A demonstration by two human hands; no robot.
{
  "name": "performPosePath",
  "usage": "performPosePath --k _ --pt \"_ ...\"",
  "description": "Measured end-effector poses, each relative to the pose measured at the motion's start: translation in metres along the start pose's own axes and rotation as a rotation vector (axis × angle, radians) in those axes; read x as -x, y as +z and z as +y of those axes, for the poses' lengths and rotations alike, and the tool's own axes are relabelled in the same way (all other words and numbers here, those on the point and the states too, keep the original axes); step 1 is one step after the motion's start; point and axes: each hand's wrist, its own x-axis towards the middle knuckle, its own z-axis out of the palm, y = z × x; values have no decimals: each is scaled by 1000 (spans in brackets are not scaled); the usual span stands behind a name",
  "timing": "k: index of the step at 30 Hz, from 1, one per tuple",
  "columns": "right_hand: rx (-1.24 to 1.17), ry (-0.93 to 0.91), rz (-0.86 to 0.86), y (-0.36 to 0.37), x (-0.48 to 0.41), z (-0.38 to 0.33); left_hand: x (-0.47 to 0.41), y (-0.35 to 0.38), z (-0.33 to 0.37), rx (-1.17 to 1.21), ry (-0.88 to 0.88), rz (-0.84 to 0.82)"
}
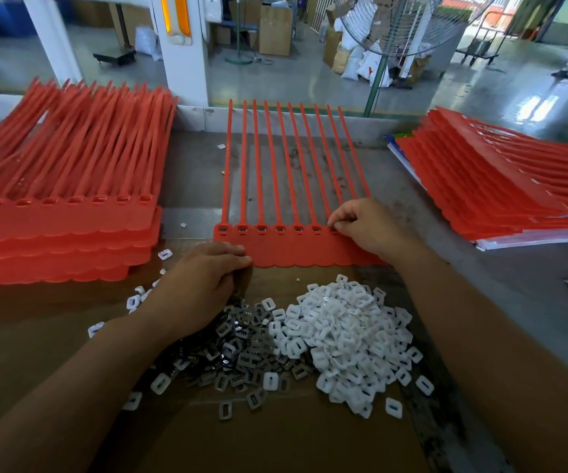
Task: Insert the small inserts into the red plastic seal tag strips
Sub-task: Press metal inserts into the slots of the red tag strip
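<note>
A red seal tag strip point(296, 249) lies flat in front of me, its long tails pointing away. Several of its sockets hold dark metal inserts. My right hand point(367, 227) pinches something small over a socket toward the strip's right end; the piece itself is hidden by the fingers. My left hand point(204, 281) rests with curled fingers at the strip's lower left corner, over the edge of a pile of grey metal inserts point(238, 353). Whether it holds any I cannot tell. A pile of white plastic inserts point(347, 332) lies to the right of the grey ones.
A tall stack of red strips point(60, 233) sits at the left. Another stack point(501, 196) lies on papers at the right. Brown cardboard point(275, 438) covers the near table. Loose white inserts point(164, 255) are scattered around. A fan point(398, 25) stands beyond the table.
</note>
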Motion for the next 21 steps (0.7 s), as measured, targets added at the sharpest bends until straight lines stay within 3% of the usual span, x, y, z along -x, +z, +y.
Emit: performPosePath --k 21 --pt "-113 122 90 2 -5 3 -1 0 1 -8 0 2"
